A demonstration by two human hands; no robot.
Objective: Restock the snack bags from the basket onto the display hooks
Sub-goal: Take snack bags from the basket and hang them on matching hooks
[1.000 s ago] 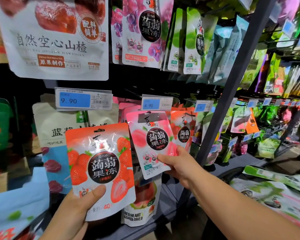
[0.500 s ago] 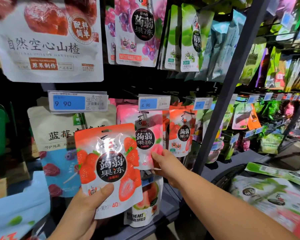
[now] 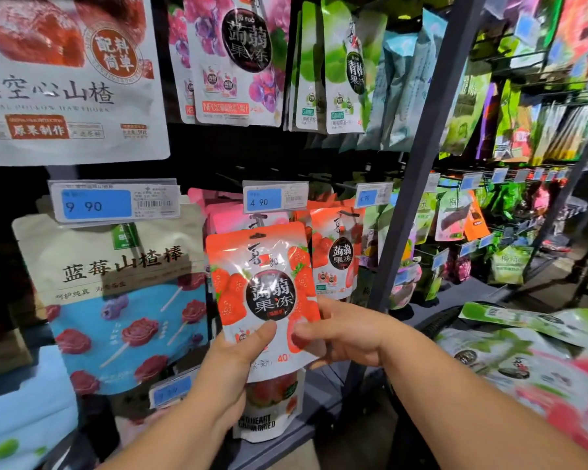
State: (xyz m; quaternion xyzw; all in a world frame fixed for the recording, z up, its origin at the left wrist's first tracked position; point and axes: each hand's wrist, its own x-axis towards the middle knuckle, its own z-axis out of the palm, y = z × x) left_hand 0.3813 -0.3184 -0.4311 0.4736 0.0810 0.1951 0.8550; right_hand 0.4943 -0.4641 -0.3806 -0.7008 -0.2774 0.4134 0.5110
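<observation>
Orange strawberry bag stands upright in both my grips, long axis vertical, left hand pinching its lower front, right hand clasping its lower right edge and nearer the matching hung bags just far-right, with its hang hole topmost.

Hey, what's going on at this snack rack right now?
A person is restocking. Both the left hand and the right hand hold one strawberry jelly bag, raised in front of the pink bags hanging under the 4.90 price tag. It isn't on a hook yet. More packets lie in the basket at lower right.
</observation>
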